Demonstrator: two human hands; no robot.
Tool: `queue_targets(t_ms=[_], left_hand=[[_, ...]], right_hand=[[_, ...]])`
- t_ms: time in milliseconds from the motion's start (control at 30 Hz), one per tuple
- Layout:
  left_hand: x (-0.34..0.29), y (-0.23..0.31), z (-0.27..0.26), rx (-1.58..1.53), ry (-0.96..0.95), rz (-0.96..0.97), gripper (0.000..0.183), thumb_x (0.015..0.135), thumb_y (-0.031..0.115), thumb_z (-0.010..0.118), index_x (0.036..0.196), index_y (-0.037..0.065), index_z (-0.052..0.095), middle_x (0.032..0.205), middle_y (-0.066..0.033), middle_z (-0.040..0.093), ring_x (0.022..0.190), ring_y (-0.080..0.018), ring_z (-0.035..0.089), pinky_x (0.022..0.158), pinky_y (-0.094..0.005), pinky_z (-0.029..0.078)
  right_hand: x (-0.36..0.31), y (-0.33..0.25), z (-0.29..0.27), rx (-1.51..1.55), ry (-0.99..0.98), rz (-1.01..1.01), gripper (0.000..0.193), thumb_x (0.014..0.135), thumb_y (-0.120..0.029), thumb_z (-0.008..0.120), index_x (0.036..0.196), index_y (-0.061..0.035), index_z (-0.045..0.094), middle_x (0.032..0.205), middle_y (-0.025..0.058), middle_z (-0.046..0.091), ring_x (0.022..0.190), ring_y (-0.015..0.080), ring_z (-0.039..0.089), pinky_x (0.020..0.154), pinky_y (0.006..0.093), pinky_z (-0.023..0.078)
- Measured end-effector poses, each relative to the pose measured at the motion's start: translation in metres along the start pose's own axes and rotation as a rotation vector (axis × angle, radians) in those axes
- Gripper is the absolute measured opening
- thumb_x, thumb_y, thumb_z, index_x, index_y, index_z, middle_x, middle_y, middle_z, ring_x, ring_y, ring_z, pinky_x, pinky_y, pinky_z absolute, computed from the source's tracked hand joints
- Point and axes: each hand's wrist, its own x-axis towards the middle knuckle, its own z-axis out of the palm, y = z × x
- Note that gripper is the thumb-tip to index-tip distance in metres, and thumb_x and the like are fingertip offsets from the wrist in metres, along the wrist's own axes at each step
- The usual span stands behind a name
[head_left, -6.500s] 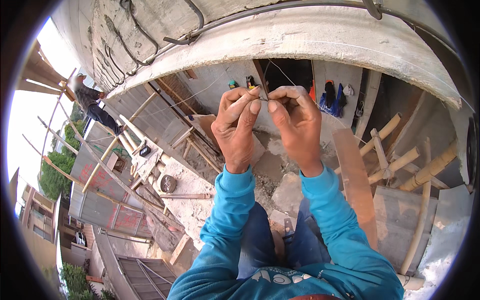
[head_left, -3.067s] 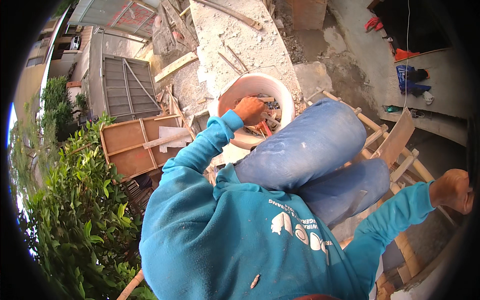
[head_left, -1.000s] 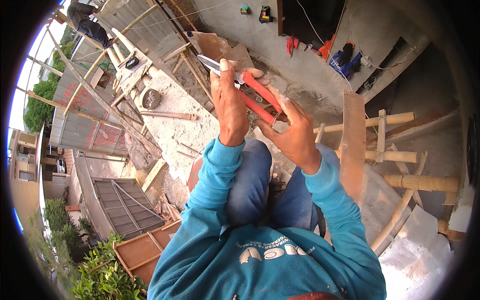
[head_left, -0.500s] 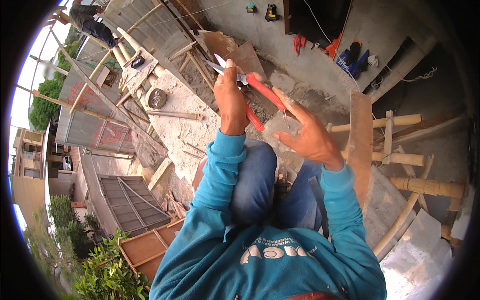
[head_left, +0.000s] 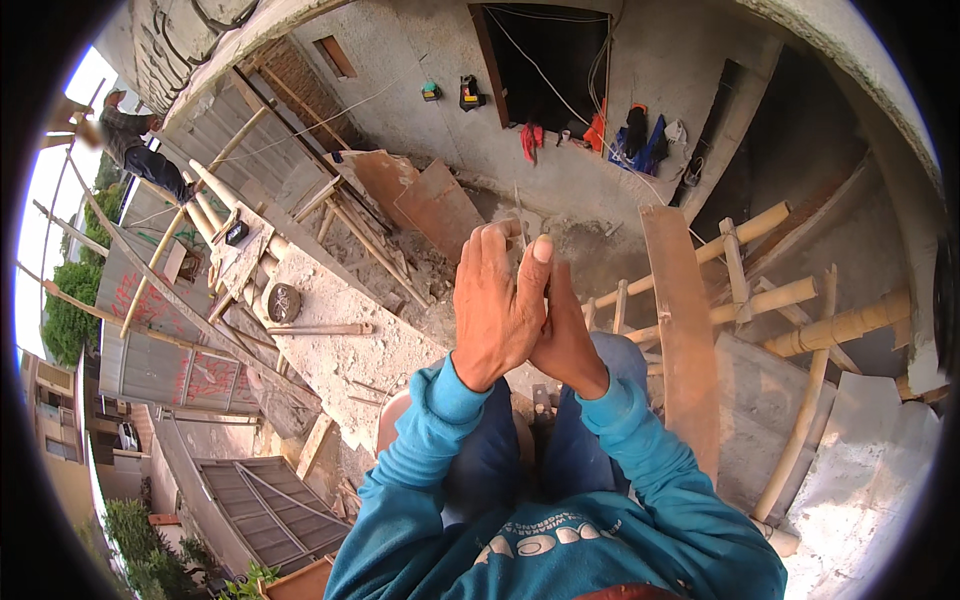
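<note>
left of the board [head_left: 682, 345], the left hand [head_left: 497, 305] overlaps the right hand [head_left: 570, 340], right fingers largely hidden, and i cannot tell what either grasps, so any small thing between the 2 could drop to the ground [head_left: 585, 245] if 1 thumb slackens.

A rough grey plastered wall [head_left: 400, 60] with a dark rectangular opening [head_left: 548, 68] stands at the far side, behind a dusty grey floor [head_left: 590, 240]. Grey corrugated metal sheeting [head_left: 150, 360] lines the left, with bright white sky [head_left: 94, 72] beyond; round tan bamboo poles [head_left: 850, 322] cross the right.
</note>
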Motion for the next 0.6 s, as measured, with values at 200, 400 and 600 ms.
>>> queue_targets(t_ms=[200,400,600], left_hand=[[0.028,0.048,-0.013,-0.031,0.240,0.648,0.053,0.078,0.026,0.079,0.123,0.005,0.059,0.126,-0.0161,0.060,0.120,-0.0321,0.055,0.104,-0.0485,0.039],[0.065,0.065,0.011,-0.197,0.206,0.820,0.029,0.075,0.006,0.079,0.103,0.006,0.071,0.097,-0.0066,0.073,0.099,-0.0262,0.069,0.112,-0.0530,0.034],[0.074,0.074,0.011,-0.203,0.125,0.747,0.014,0.079,0.000,0.074,0.092,0.004,0.071,0.087,-0.0074,0.070,0.079,-0.0244,0.064,0.085,-0.0387,0.047]], right_hand=[[-0.040,-0.001,-0.065,0.148,0.115,0.171,0.068,0.079,-0.005,0.055,0.144,-0.0029,0.037,0.114,0.0129,0.052,0.101,0.0240,0.053,0.092,0.0401,0.046],[-0.045,-0.040,-0.119,-0.100,0.224,-0.038,0.074,0.072,0.005,0.051,0.145,0.0026,0.035,0.131,0.0193,0.048,0.126,0.0301,0.050,0.101,0.0386,0.042],[-0.027,-0.072,-0.158,-0.444,0.197,-0.215,0.075,0.069,0.004,0.054,0.142,-0.0002,0.039,0.133,0.0220,0.045,0.127,0.0395,0.049,0.102,0.0395,0.042]])
